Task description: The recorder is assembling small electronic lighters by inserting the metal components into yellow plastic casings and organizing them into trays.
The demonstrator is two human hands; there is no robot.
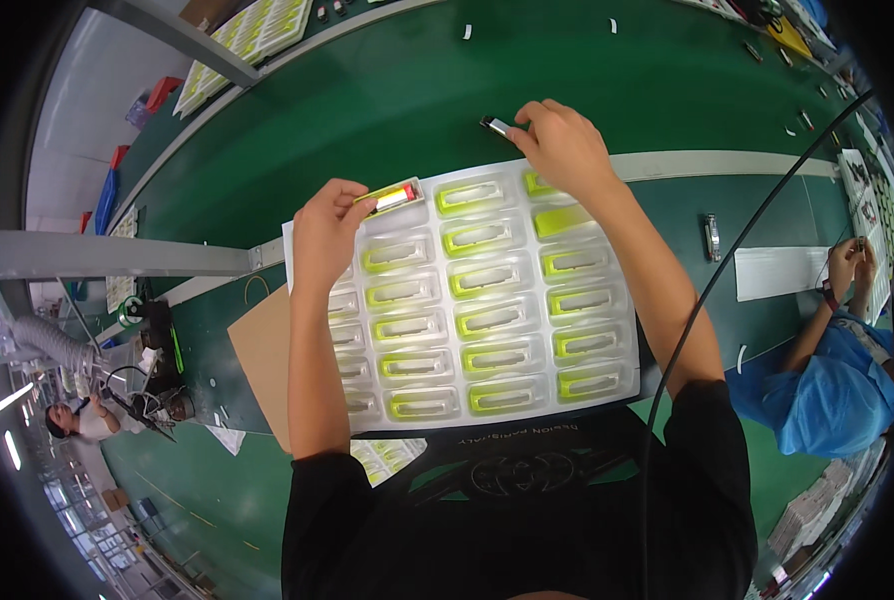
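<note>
My left hand (pixel 329 218) is closed on a yellow-green casing (pixel 395 199) at the far left part of a clear plastic tray (pixel 622 360). Inside the casing lies a red and white part. Past the tray's far edge, my right hand (pixel 565 145) pinches a small silver and black device (pixel 496 126) above the green belt. The tray spans the space between my forearms, and its compartments hold several yellow-green frames (pixel 487 320). One compartment near my right wrist has a solid yellow-green piece (pixel 561 221). My left forearm hides part of the left column.
The green belt (pixel 387 100) runs beyond the tray. A brown cardboard sheet (pixel 259 365) sits left; a metal post (pixel 117 255) crosses there. A black cable (pixel 737 250) hangs over my right side. A co-worker in blue (pixel 817 390) works at the right, near a silver device (pixel 712 238).
</note>
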